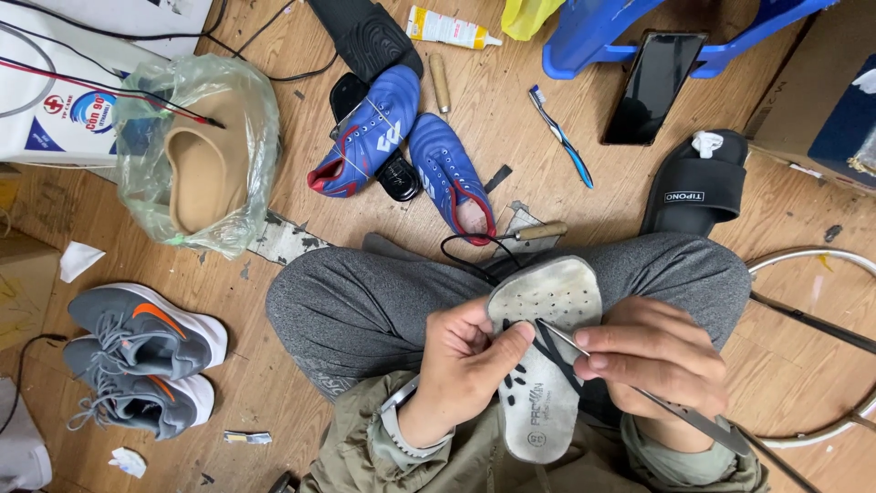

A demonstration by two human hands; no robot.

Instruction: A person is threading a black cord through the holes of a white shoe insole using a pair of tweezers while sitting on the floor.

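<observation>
You hold a worn grey insole [547, 356] over your lap, its underside up, the wide perforated forefoot pointing away from you and the heel, with its small round mark, nearest your body; the surface is scuffed and dirty, and dark slots run across its middle. Your left hand [461, 365] clamps the insole's left edge, thumb pressed on top and fingers curled beneath. Your right hand [652, 361] has its fingers pinched together on a thin metal blade [639, 388], whose tip lies on the insole's middle beside a dark strip there. Your crossed legs in grey trousers [365, 306] frame the work closely on both sides. Beyond your knees, on the wooden floor [274, 365], a wooden-handled tool [534, 233] with a black cord lies just past the insole's toe, then a pair of blue football boots [401, 151]. A black slide sandal [698, 183] sits to the right, a phone [652, 87] and toothbrush [561, 137] further out. To the left lie grey running shoes [141, 361] and a bagged tan sole [205, 155]; bare floor shows between these and your left knee.
</observation>
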